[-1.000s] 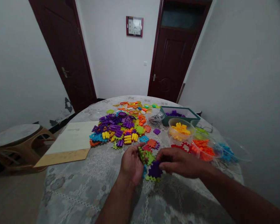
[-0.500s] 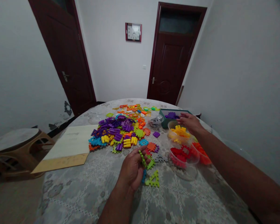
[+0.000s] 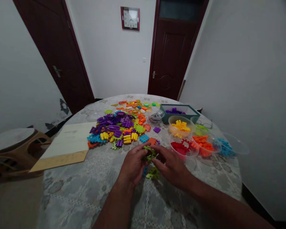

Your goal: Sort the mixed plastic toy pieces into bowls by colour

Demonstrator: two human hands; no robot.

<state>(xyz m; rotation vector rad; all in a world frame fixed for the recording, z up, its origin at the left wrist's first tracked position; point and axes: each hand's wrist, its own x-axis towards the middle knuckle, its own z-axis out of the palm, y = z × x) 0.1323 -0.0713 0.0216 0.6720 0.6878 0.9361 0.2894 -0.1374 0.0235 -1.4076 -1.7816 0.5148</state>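
Close to the table's near middle, my left hand [image 3: 132, 164] and my right hand [image 3: 173, 164] meet around a lime-green toothed building piece [image 3: 149, 155]. Fingers of both hands are closed on it, and they hide part of its outline. Just below lies a green triangular piece [image 3: 154, 173] on the cloth, with a blue piece [image 3: 145, 171] beside it, partly covered by my left hand. An orange gear-shaped piece [image 3: 152, 141] rests just beyond my fingertips.
A large mixed pile of plastic pieces [image 3: 118, 124] spreads left of centre. Clear bowls hold yellow pieces [image 3: 180, 126], red pieces [image 3: 180, 147], orange pieces [image 3: 202, 144] and blue pieces [image 3: 225, 147]. Behind stands a green box [image 3: 165, 118]. Paper [image 3: 69, 140] lies at the left edge.
My right hand has come back from the green box and bowls to join my left hand at the green piece. The view has tilted down slightly.
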